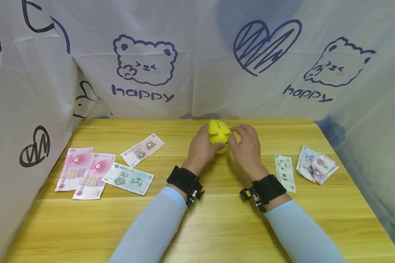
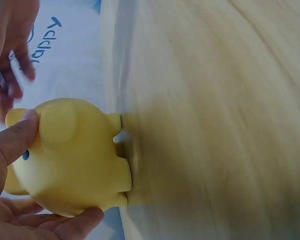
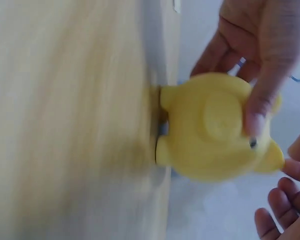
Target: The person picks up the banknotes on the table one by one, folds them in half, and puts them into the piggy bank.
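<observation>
While the left hand [image 1: 200, 149] grips the pig [image 1: 219, 136], whether the right hand [image 1: 247, 148] pinches its ear [image 3: 271, 158] is unclear

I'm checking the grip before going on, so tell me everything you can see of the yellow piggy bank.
The yellow piggy bank is rounded, smooth and plastic-looking, with a blunt oval snout, ears, short legs and a dark slit on top. One dark eye shows. It stands upright near the far edge of the table, snout toward the wearer. The left hand grips it, thumb beside the snout. The right hand has fingertips at one ear; contact is unclear.
</observation>
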`<act>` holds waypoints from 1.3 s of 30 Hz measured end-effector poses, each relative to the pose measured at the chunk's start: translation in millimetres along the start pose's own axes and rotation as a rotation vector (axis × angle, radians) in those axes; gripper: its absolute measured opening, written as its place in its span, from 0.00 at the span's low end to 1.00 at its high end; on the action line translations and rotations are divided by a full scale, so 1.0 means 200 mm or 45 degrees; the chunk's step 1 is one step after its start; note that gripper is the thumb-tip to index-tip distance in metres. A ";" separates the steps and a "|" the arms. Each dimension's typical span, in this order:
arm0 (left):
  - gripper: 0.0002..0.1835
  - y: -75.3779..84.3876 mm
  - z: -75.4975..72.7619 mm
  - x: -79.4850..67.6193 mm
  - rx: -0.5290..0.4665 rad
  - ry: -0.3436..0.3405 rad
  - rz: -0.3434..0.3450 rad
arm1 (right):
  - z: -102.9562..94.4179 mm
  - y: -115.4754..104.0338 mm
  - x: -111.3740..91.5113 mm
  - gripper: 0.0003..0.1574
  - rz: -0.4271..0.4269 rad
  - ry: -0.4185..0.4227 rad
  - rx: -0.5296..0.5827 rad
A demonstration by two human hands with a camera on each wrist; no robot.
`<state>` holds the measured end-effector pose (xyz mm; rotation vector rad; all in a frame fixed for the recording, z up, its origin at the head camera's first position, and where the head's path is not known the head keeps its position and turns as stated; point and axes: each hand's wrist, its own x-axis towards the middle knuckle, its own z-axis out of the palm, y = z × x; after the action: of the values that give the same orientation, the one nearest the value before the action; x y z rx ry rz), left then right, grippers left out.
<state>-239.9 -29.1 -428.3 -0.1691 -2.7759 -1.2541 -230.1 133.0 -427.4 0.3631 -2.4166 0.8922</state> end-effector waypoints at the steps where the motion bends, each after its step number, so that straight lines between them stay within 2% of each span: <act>1: 0.49 0.00 -0.01 0.00 -0.004 0.000 -0.015 | -0.02 0.02 -0.02 0.17 0.031 -0.013 0.001; 4: 0.50 0.00 -0.03 0.00 0.001 -0.008 -0.060 | -0.10 0.09 -0.08 0.18 0.130 -0.121 -0.035; 7: 0.51 0.00 -0.04 0.00 0.007 -0.016 -0.086 | -0.19 0.17 -0.15 0.22 0.242 -0.317 -0.122; 10: 0.51 -0.01 -0.04 -0.01 0.015 -0.024 -0.088 | -0.26 0.24 -0.20 0.26 0.298 -0.483 -0.255; 12: 0.52 -0.02 -0.03 -0.01 0.024 -0.028 -0.082 | -0.30 0.27 -0.24 0.27 0.300 -0.513 -0.328; 15: 0.52 -0.03 -0.04 -0.02 0.029 -0.036 -0.063 | -0.35 0.28 -0.28 0.25 0.254 -0.496 -0.413; 19: 0.48 -0.05 -0.08 -0.08 0.002 -0.035 0.005 | -0.36 0.26 -0.31 0.21 0.304 -0.569 -0.459; 22: 0.44 -0.06 -0.12 -0.14 -0.010 -0.046 0.016 | -0.33 0.23 -0.30 0.16 0.346 -0.667 -0.446; 25: 0.42 -0.06 -0.15 -0.19 -0.029 -0.080 -0.062 | -0.28 0.17 -0.30 0.12 0.313 -0.734 -0.388; 27: 0.41 -0.06 -0.17 -0.23 -0.056 -0.107 -0.126 | -0.24 0.11 -0.29 0.13 0.296 -0.775 -0.325; 30: 0.38 -0.06 -0.19 -0.29 -0.091 -0.142 -0.174 | -0.17 0.02 -0.27 0.19 0.295 -0.817 -0.225; 32: 0.35 -0.06 -0.21 -0.32 -0.092 -0.162 -0.168 | -0.13 -0.03 -0.25 0.24 0.280 -0.830 -0.185; 35: 0.30 -0.09 -0.23 -0.35 -0.052 -0.197 -0.136 | -0.09 -0.06 -0.22 0.25 0.272 -0.840 -0.136; 37: 0.28 -0.11 -0.24 -0.37 -0.010 -0.230 -0.121 | -0.09 -0.06 -0.19 0.25 0.268 -0.817 -0.110; 39: 0.27 -0.13 -0.26 -0.38 0.046 -0.285 -0.125 | -0.12 -0.02 -0.16 0.25 0.310 -0.789 -0.069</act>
<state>-166.3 -90.2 -423.0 -0.1831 -3.0291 -1.2785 -191.8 147.2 -428.3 0.3704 -3.1020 0.9104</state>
